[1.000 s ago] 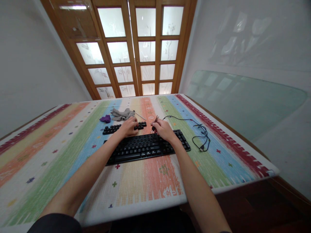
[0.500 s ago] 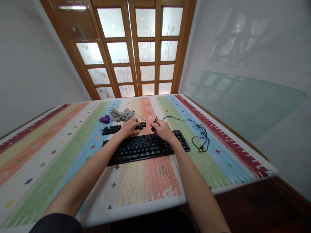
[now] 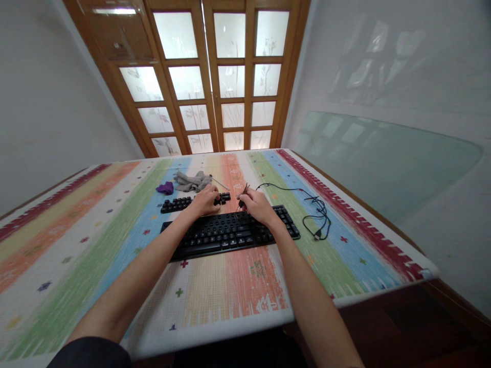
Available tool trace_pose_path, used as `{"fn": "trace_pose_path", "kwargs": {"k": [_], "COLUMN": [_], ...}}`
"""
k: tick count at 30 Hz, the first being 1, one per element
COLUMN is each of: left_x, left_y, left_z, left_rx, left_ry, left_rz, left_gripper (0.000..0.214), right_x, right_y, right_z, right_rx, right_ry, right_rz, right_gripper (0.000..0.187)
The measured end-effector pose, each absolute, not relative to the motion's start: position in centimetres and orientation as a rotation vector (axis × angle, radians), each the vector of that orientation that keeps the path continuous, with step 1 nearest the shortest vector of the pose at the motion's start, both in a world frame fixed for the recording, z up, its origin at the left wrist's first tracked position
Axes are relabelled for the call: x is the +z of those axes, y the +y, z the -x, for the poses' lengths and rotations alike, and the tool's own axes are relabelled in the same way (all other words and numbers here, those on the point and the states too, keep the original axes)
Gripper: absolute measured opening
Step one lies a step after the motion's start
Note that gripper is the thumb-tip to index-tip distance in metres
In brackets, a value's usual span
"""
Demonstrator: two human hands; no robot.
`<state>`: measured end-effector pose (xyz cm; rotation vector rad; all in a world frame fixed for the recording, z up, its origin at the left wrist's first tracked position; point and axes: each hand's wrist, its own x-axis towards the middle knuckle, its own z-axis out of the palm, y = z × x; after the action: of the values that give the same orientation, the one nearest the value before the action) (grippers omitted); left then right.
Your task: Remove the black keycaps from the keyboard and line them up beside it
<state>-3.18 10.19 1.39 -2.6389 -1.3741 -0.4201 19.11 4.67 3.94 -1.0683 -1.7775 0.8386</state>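
A black keyboard lies on the striped tablecloth; part of its upper rows shows no tall keycaps. Behind it stand rows of loose black keycaps. My left hand rests at the right part of these rows, fingers curled down and closed on a black keycap, partly hidden by the fingers. My right hand is closed just above the keyboard's back edge, pinching a thin wire keycap puller. A small black piece shows below its fingers, beside the wire ends; I cannot tell whether it is a keycap.
Behind the keycaps lie a crumpled grey cloth, a purple cloth and a thin rod. The black USB cable lies coiled at the right. Wooden glazed doors stand beyond the table.
My left fingers have shifted slightly over the loose keycaps. My right hand and the keyboard stay almost where they were.
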Motion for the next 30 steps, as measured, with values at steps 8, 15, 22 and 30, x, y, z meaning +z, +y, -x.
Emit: {"fn": "trace_pose_path", "kwargs": {"k": [8, 15, 22, 30], "left_x": [1.1, 0.6, 0.5, 0.6], "left_y": [10.1, 10.5, 10.6, 10.5], "left_z": [2.8, 2.4, 2.3, 2.1], "left_rx": [-0.491, -0.493, -0.529, -0.526], "left_ry": [-1.322, -1.335, -1.352, -1.355], "left_rz": [2.639, 2.656, 2.650, 2.654], "left_gripper": [0.020, 0.015, 0.013, 0.010], "right_x": [3.9, 3.8, 3.7, 3.6], "right_y": [4.7, 4.7, 4.8, 4.9], "right_z": [-19.1, -19.2, -19.1, -19.1], "right_rx": [0.842, 0.844, 0.839, 0.828], "right_ry": [-1.783, -1.772, -1.776, -1.792], "right_rz": [1.064, 1.048, 1.045, 1.047], "right_gripper": [0.017, 0.017, 0.017, 0.017]}}
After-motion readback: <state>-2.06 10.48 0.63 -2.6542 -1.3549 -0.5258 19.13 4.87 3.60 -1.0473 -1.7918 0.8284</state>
